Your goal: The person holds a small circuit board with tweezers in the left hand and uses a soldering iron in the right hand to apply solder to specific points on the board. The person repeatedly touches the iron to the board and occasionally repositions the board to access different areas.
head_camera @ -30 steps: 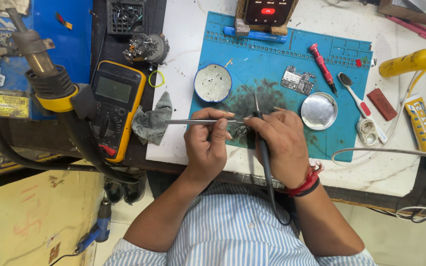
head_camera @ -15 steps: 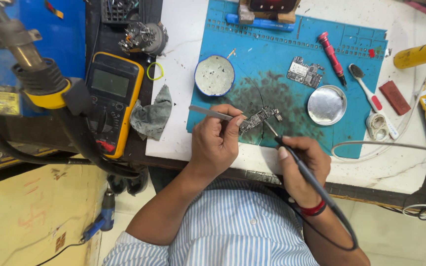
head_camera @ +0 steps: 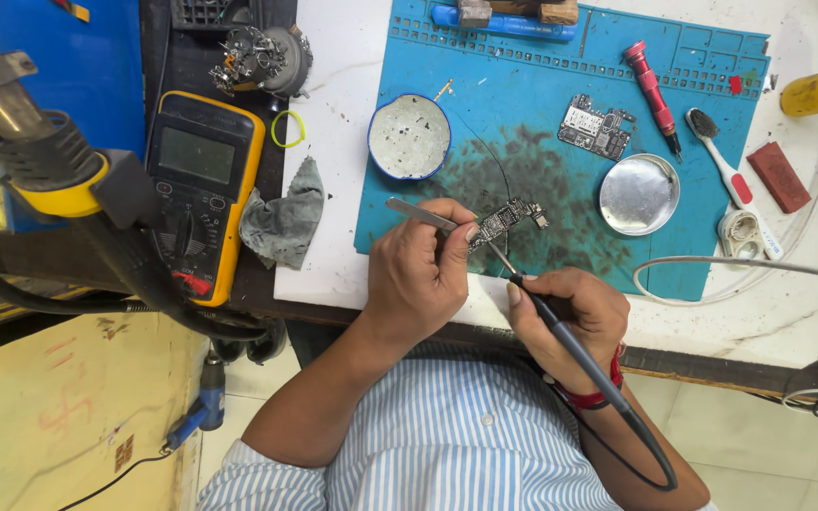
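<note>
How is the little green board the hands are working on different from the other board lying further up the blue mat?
The circuit board under the hands is pinned by tweezers in the left hand and touched by the soldering iron in the right hand. The spare circuit board lies alone, untouched. The first sits on the mat's dark stained patch, the spare on clean blue. Both are small, flat and crowded with parts.

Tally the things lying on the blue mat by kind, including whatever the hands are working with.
Circuit boards: 2
Round metal tins: 2
Red screwdriver: 1
Tweezers, in left hand: 1
Soldering iron, in right hand: 1
Total: 7
</note>
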A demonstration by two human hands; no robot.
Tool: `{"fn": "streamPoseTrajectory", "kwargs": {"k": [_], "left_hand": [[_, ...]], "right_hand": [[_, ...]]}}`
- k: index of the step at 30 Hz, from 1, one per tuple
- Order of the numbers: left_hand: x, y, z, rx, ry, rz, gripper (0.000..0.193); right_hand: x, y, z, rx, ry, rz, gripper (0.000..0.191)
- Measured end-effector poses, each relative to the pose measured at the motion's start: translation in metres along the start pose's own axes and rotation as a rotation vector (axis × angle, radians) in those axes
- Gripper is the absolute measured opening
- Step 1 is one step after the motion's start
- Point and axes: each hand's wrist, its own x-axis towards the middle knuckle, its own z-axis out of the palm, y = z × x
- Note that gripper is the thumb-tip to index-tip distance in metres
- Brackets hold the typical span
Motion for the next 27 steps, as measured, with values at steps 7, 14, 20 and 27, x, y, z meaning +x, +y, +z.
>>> {"fn": "streamPoseTrajectory", "kwargs": {"k": [7, 14, 20, 27], "left_hand": [[-0.0001, 0.0009, 0.0007, 0.002, 0.013, 0.033, 0.010], [-0.0005, 0.0011, 0.0002, 0.022, 0.011, 0.032, 0.010], [0.0000, 0.0012, 0.0003, 0.010, 0.011, 0.039, 0.009], [-0.0002, 0.0016, 0.0003, 0.013, 0.015, 0.040, 0.010]], "right_hand": [[0.0005, 0.0006, -0.0010, -0.009, -0.012, -0.011, 0.016], [0.0000, 0.0002, -0.0002, -0.024, -0.006, -0.010, 0.016], [0.0009, -0.0013, -0.0009, -0.032, -0.020, -0.030, 0.015], [0.0017, -0.0014, -0.0008, -0.024, -0.024, -0.015, 0.015]]}}
